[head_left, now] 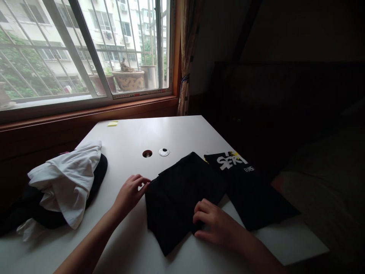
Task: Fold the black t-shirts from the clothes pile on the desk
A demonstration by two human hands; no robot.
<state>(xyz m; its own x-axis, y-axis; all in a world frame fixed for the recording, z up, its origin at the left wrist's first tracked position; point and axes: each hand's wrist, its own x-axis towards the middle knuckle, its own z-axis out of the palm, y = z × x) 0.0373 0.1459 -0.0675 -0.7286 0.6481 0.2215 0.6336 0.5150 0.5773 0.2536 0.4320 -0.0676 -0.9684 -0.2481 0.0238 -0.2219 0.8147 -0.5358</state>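
Note:
A black garment, partly folded, lies flat on the white table in front of me; its exact kind does not show. At its upper left corner my left hand pinches the edge between thumb and fingers. My right hand is at the lower right edge, fingers curled around a bit of the dark cloth. Just to the right lies another black garment, folded, with white lettering and yellow marks on it.
A loose heap with a white cloth garment over black clothing sits at the table's left edge. Two round cable holes and a yellow sticky note are farther back. Beyond stand a barred window and a tied curtain.

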